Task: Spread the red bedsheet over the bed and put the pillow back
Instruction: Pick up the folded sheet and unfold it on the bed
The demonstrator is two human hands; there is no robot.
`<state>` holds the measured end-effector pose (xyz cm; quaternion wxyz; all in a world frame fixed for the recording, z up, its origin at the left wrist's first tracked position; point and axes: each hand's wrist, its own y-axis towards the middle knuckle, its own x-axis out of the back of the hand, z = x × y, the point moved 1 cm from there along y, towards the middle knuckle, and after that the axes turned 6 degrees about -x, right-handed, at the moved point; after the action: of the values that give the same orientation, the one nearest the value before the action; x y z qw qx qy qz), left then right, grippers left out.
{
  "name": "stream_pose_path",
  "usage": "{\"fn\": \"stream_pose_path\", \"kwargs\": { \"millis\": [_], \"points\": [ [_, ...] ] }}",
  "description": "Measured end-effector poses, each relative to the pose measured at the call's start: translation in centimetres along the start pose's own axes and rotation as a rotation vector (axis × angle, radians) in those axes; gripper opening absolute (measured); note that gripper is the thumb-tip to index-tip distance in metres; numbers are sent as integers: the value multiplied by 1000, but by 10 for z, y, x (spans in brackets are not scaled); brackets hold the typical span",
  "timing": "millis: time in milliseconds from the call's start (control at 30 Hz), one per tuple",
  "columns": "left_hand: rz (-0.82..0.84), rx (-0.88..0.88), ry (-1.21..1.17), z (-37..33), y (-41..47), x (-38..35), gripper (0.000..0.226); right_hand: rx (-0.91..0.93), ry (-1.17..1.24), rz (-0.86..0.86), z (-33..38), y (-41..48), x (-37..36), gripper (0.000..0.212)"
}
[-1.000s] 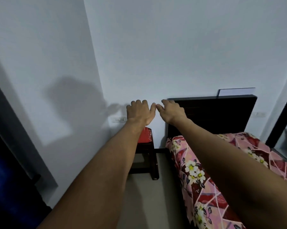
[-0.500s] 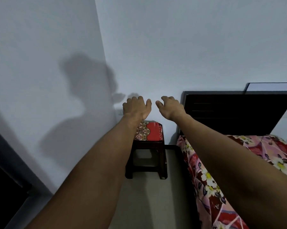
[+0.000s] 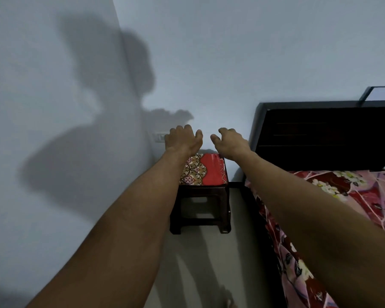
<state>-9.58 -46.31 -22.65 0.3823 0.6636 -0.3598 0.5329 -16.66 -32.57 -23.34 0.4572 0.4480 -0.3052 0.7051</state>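
"Fingers?"
"Loosely bent and holding nothing. The left hand and right hand hover above the stool, thumbs further apart than a second ago."
"The red bedsheet?"
"Folded flat on the stool, glossy, with a patterned band on its left. The floral-covered bed is just right of the stool."

My shadow falls across the pale corner walls, above a dark stool on the light floor beside a dark headboard.
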Motion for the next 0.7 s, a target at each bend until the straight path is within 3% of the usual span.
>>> {"fn": "stream_pose_path", "kwargs": {
  "millis": [433, 700],
  "points": [
    [117, 86, -47, 27, 179, -116, 62, -35, 4, 156, -18, 198, -90, 53],
    [180, 116, -118, 60, 254, -207, 52, -154, 71, 252, -47, 297, -175, 50]
  ]
}}
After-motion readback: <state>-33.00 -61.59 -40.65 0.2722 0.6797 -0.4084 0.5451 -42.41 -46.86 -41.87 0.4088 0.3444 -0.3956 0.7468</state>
